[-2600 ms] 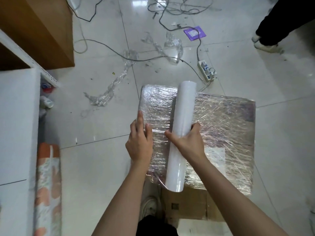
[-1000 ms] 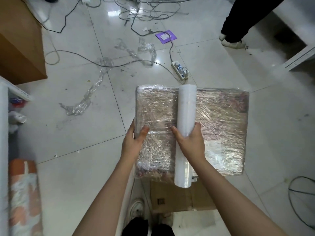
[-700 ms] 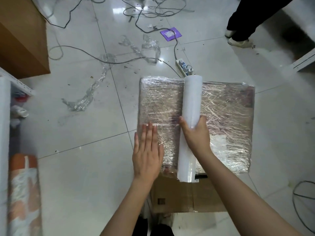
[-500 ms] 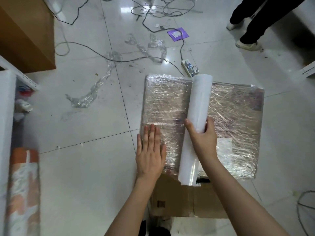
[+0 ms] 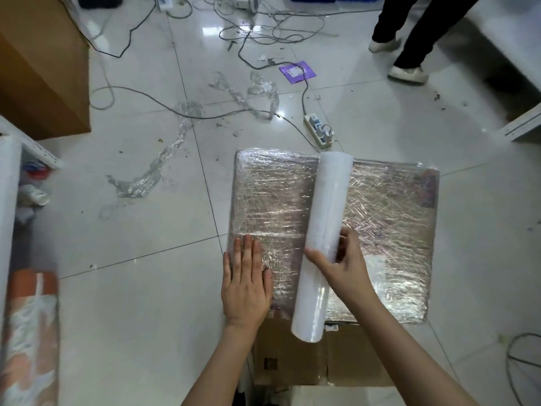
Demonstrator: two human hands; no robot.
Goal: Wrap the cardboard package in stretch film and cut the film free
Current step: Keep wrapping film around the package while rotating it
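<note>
The cardboard package (image 5: 380,218) lies flat in the centre-right of the frame, its top covered in glossy, wrinkled stretch film. It rests on a plain cardboard box (image 5: 316,358) whose bare brown face shows below it, toward the bottom of the frame. A white roll of stretch film (image 5: 323,238) lies across the package, running from its upper edge down past its lower edge, slightly tilted.

The right hand (image 5: 344,268) grasps the roll around its middle, thumb on the left side and fingers curled over the right. The left hand (image 5: 246,285) lies flat, fingers straight and together, palm pressed on the film at the package's lower left corner, just beside the roll.

All of this sits on a pale tiled floor (image 5: 131,288). Crumpled film scraps (image 5: 146,177) trail across the tiles left of and above the package. A white power strip (image 5: 317,130) lies just above the package, its cable running upward toward a tangle of cables (image 5: 263,33) at the top of the frame. A purple card (image 5: 297,72) lies near that cable. A brown cabinet (image 5: 41,68) fills the upper left, and another person's legs (image 5: 409,33) in dark trousers stand at the upper right.
</note>
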